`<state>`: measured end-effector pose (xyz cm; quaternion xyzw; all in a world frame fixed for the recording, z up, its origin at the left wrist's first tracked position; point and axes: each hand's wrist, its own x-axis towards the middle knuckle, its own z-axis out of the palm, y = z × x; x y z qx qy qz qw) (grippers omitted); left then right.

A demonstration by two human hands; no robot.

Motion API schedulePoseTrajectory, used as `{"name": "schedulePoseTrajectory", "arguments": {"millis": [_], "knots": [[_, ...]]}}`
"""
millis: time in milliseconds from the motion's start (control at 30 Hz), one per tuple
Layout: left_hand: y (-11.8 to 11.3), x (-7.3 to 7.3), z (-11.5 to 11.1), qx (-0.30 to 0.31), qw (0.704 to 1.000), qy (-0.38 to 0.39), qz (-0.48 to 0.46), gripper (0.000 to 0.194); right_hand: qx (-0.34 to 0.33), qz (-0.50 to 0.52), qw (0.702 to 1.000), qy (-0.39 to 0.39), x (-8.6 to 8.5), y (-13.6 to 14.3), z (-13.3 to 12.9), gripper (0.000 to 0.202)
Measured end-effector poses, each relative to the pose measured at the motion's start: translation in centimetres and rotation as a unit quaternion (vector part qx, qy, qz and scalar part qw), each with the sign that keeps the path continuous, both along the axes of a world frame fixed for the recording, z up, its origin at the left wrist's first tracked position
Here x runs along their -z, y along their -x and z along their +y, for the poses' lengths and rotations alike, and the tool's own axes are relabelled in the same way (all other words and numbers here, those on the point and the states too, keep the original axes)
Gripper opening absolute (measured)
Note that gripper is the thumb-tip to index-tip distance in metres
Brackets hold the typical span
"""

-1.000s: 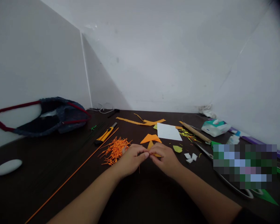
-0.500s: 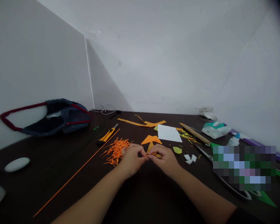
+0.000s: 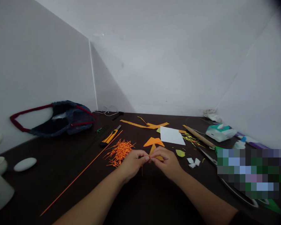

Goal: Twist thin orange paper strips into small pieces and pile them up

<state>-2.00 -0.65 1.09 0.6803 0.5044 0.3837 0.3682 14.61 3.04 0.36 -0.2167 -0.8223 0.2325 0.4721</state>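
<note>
My left hand (image 3: pixel 136 163) and my right hand (image 3: pixel 164 160) meet fingertip to fingertip above the dark table. Both pinch a small orange strip (image 3: pixel 150 158), mostly hidden by the fingers; a thin orange end (image 3: pixel 142 170) hangs below my left hand. Just left of that hand lies a heap of thin orange twisted strips (image 3: pixel 121 152). Beyond my fingers are a folded orange paper piece (image 3: pixel 154 141) and a darker orange paper piece (image 3: pixel 152 149), partly covered by my right hand.
A yellow cutter knife (image 3: pixel 110 136) and a long orange stick (image 3: pixel 81 172) lie left. White paper (image 3: pixel 172 135), yellow-green shreds (image 3: pixel 191 139), white scraps (image 3: pixel 193 162) and scissors (image 3: pixel 209 157) are right. A denim bag (image 3: pixel 63 120) stands at the back left, a tissue pack (image 3: pixel 220 132) at the back right.
The camera view has shifted slightly, moving the tabletop things a little rightward in the picture. My hands stay pinched together, with the thin orange end now showing more below the left one.
</note>
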Motion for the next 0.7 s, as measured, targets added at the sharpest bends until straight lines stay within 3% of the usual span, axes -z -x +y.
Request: {"name": "schedulePoseTrajectory", "arguments": {"millis": [133,267,467,600,700], "knots": [[-0.19,-0.09,-0.18,-0.044,0.999,-0.001,0.018,0.018,-0.003,-0.001,1.0,0.004,0.05,0.12,-0.01,0.012],[-0.28,-0.33,-0.28,-0.112,0.992,-0.023,0.061,0.01,0.005,0.012,0.998,0.062,0.2,0.3,0.05,0.007],[-0.28,0.07,-0.07,-0.147,0.988,-0.038,0.035,0.008,0.017,0.044,0.987,0.154,0.32,0.29,0.42,0.006],[-0.25,0.12,-0.07,-0.143,0.989,-0.007,-0.034,0.01,0.037,0.14,0.949,0.279,0.32,0.09,0.82,0.006],[-0.37,-0.12,-0.31,-0.116,0.986,0.007,-0.118,0.01,-0.038,0.198,0.907,0.369,0.39,0.28,0.73,0.024]]}}
